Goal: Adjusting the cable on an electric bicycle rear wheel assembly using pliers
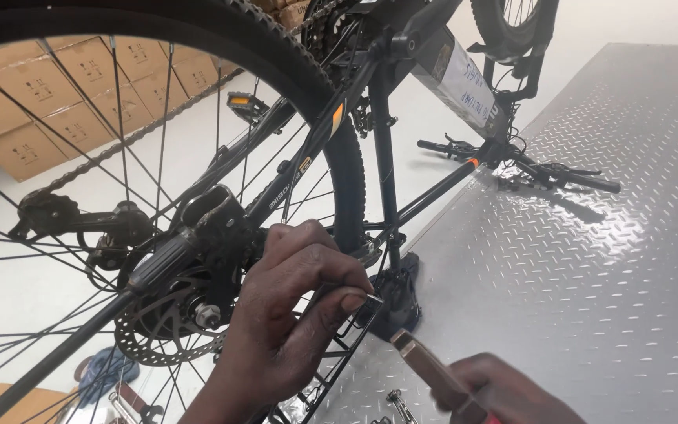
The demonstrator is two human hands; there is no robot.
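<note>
The small metal part (373,297) sits pinched between the thumb and forefinger of the left hand (292,314), just beside the rear hub of an upturned bicycle (386,157). That hand's fingers (331,302) are pressed together on the part, close to the brake disc (151,330) and the black rack stay below it. The right hand (504,392) comes in low at the frame's edge, its fingers closed around a reddish-brown tool handle (425,363) whose end points toward the part (the working tip cannot be made out). The bicycle rests upside down on a diamond-plate metal counter (590,275), handlebars (527,169) lying on it. Cardboard boxes (33,94) are stacked behind the spoked rear wheel (221,31).
</note>
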